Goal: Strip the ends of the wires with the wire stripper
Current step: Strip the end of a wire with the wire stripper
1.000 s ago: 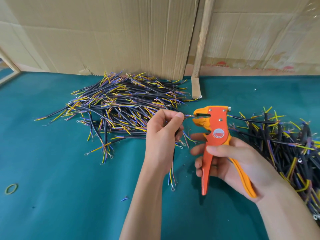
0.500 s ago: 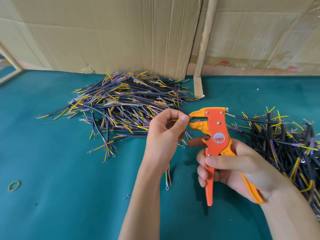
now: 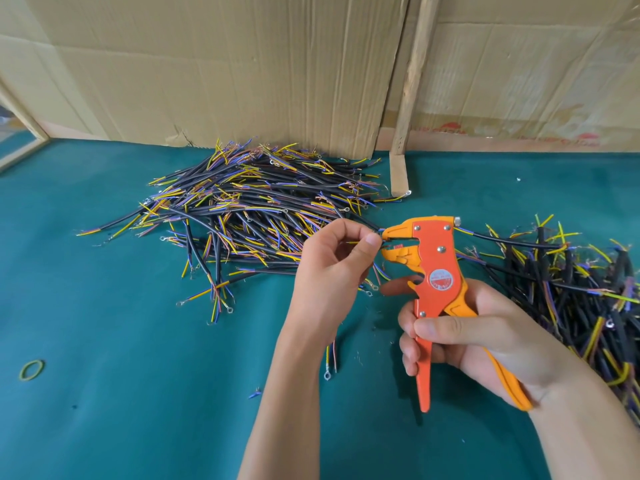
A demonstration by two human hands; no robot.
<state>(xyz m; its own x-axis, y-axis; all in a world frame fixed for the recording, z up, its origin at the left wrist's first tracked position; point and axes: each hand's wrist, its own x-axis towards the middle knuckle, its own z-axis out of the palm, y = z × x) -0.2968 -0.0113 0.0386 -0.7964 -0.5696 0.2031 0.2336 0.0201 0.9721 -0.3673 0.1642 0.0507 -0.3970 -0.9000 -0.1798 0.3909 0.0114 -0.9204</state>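
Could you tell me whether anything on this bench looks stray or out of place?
Only small things: a green rubber band lies alone at the left on the green mat, and a tiny wire offcut sits loose beside the left forearm.

Left hand (image 3: 329,268) pinches wire (image 3: 360,241) into wire stripper (image 3: 433,271) mouth; right hand (image 3: 474,341) grips handles

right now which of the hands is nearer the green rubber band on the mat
Left. The left hand is up at the wire stripper, right of the rubber band near the mat's left edge. The right hand grips the stripper's handles farther right.
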